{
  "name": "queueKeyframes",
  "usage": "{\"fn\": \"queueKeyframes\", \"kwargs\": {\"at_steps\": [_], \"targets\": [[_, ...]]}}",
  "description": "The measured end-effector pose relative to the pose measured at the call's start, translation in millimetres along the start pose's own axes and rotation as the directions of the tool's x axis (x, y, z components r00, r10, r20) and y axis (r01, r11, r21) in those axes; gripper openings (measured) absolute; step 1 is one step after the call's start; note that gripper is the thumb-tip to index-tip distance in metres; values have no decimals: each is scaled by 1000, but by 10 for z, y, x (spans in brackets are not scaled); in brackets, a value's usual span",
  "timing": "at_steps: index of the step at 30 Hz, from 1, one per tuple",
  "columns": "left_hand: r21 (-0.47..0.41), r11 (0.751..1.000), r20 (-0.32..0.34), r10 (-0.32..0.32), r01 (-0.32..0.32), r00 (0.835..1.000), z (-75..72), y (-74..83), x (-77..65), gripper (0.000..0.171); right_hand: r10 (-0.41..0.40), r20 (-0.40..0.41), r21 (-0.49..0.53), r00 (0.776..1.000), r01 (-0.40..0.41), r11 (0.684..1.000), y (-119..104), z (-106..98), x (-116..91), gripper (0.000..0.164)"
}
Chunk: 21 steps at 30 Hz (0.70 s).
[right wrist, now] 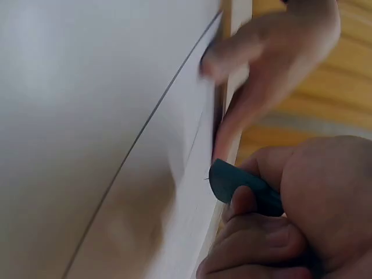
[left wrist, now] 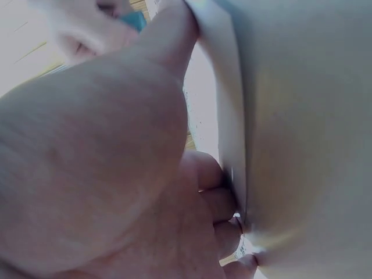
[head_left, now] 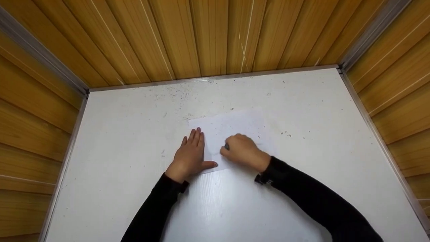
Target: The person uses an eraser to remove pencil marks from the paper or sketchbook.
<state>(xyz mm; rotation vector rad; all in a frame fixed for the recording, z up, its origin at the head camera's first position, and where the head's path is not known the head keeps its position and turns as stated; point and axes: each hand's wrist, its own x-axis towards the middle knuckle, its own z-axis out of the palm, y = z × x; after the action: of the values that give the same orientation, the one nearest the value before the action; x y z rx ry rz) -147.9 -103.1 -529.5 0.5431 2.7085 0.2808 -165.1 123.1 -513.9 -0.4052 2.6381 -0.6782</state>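
A sheet of white paper (head_left: 231,122) lies on the white table, with a faint thin line (right wrist: 195,135) across it. My left hand (head_left: 189,156) rests flat on its left side, fingers straight and thumb spread out along the near edge. In the fist of my right hand (head_left: 243,151), over the right half of the sheet, is a small teal block (right wrist: 235,181) with a rounded end, like an eraser. Thumb and fingers curl round it, so much of it is hidden. The block's end points toward the line and stands close over the paper in the right wrist view.
Small dark crumbs (head_left: 174,95) are scattered over the white table (head_left: 127,141), thickest behind the sheet. Wood-panelled walls (head_left: 208,37) with metal edge strips close off the back and both sides. Black sleeves with wrist-worn devices cover both forearms.
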Motion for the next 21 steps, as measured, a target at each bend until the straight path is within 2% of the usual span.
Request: {"fn": "queueKeyframes", "kwargs": {"at_steps": [4, 8, 11, 14, 18, 21], "targets": [[-4, 1000, -27, 18, -18, 999, 22, -15, -24, 128, -97, 39, -45, 995, 99, 994, -341, 242, 175, 38], [14, 1000, -40, 27, -26, 999, 26, -28, -17, 127, -101, 10, -81, 995, 102, 992, -332, 340, 225, 35], [18, 1000, -23, 9, -9, 1000, 15, -21, 2, 128, -83, -31, -96, 996, 80, 992, -130, 249, 169, 33], [12, 1000, 0, -10, 10, 1000, 11, -9, 18, 129, -38, -62, -94, 997, 32, 995, 182, 73, 46, 33], [10, 1000, 18, -17, 17, 1000, 18, 2, 23, 128, 104, -63, -63, 993, -108, 992, 632, -169, -165, 31], [16, 1000, 22, -21, 21, 1000, 10, 0, 24, 128, 178, -55, -53, 982, -181, 982, 867, -308, -263, 31]]}}
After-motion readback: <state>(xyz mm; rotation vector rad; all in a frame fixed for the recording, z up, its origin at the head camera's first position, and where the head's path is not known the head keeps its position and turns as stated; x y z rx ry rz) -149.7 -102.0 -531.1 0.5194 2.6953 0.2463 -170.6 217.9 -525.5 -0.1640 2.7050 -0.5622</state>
